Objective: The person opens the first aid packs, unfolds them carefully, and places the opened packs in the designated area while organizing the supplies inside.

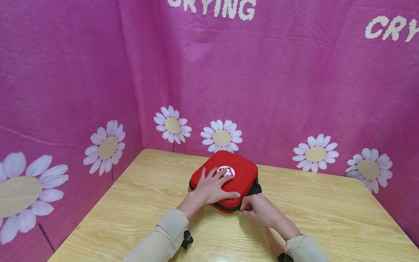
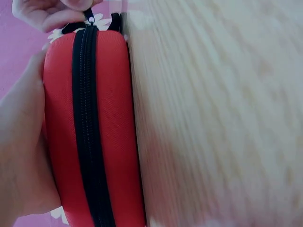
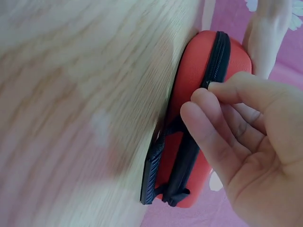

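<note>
Beige sleeves (image 1: 160,236) lie nearest. The left hand (image 1: 212,187), fingers spread wide, presses the red case (image 1: 237,163); the right hand (image 1: 260,209) pinches its zipper pull (image 2: 89,14), near right.

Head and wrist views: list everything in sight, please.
Zippered case: 1, red, on table
Round emblem: 1, white-red, case top
Zipper: 1, black, round case side
Zipper pull: 1, black, on zipper
Handle: 1, black, case side
Table: 1, light wood, under case
Backdrop cloth: count unclear, magenta, around table
Daisy prints: 6 in head view, white-yellow, on cloth
Lettering: 2 pieces, white, upper cloth
Wrist devices: 2, black, at wrists
Sleeves: 2, beige, forearms
Left hand: 1, bare, spread on case
Right hand: 1, bare, pinching zipper pull
</note>
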Motion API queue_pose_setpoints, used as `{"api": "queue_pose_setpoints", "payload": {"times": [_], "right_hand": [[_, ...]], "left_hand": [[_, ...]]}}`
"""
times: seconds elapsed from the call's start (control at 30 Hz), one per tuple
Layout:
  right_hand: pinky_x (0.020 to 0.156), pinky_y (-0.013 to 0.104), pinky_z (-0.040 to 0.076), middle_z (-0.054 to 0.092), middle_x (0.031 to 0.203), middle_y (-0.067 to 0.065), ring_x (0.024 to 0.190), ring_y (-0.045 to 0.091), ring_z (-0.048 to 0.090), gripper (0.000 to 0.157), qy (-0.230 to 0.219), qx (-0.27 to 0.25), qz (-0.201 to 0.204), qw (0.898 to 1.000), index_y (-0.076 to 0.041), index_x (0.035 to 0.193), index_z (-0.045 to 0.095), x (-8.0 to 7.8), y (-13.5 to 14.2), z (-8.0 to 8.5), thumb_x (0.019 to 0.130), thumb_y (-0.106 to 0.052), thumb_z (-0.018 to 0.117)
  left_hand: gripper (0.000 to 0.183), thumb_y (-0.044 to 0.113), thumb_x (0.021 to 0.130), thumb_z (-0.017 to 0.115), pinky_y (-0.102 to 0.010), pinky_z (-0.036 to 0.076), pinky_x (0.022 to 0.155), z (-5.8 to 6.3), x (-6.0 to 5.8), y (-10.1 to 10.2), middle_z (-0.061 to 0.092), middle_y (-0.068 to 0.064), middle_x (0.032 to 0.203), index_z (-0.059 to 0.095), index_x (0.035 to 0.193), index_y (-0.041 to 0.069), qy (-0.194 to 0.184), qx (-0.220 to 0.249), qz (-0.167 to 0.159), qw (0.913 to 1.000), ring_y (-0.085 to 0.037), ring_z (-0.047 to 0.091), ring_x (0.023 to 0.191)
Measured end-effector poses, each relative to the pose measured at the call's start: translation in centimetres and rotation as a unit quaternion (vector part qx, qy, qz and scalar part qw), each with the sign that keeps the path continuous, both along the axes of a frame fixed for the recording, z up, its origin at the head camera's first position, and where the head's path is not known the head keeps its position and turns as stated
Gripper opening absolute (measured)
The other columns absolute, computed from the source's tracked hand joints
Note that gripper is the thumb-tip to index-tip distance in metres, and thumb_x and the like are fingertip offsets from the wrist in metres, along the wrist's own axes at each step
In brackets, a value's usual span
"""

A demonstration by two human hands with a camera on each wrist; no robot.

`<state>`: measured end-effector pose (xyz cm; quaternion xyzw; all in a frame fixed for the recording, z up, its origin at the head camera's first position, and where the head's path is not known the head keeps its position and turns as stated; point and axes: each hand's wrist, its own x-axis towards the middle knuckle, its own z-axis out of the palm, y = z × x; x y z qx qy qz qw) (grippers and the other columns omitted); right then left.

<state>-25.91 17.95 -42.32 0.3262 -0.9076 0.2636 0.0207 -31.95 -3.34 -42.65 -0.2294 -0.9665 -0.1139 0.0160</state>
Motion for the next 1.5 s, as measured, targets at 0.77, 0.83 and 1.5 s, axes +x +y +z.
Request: {"api": "queue_pose_setpoints", "payload": {"times": [0.77,0.83,1.5], "right_hand": [[0.053,0.019,0.046,0.065,0.067,-0.006,0.058,-0.003,0.051,0.009,-0.026,-0.013,-0.07,0.997,-0.008,0.079,0.07,-1.4,4.1,-0.6,0.08,0.0,0.069],[0.051,0.02,0.047,0.066,0.067,-0.005,0.056,-0.001,0.053,0.008,-0.035,-0.021,-0.082,0.996,-0.007,0.079,0.069,-1.5,4.4,-0.6,0.08,0.001,0.068],[0.047,0.023,0.05,0.068,0.066,0.008,0.053,0.012,0.06,0.007,-0.078,-0.073,-0.079,0.991,-0.001,0.079,0.065,-1.5,5.4,-0.5,0.082,0.005,0.064]], "left_hand": [[0.065,0.067,0.084,0.062,-0.048,0.024,0.119,1.0,-1.0,-4.4,0.046,0.008,0.152,0.056,0.14,0.035,0.014,-0.001,-0.151,0.9884,-0.019,0.037,0.142],[0.067,0.068,0.083,0.062,-0.047,0.025,0.118,1.0,-0.9,-4.4,0.046,0.008,0.152,0.055,0.141,0.035,0.02,-0.005,-0.156,0.9876,-0.019,0.037,0.142],[0.071,0.081,0.08,0.051,-0.046,0.033,0.099,0.7,0.0,-1.3,0.052,0.006,0.144,0.055,0.138,0.04,0.09,-0.039,-0.065,0.9931,-0.017,0.045,0.126]]}}
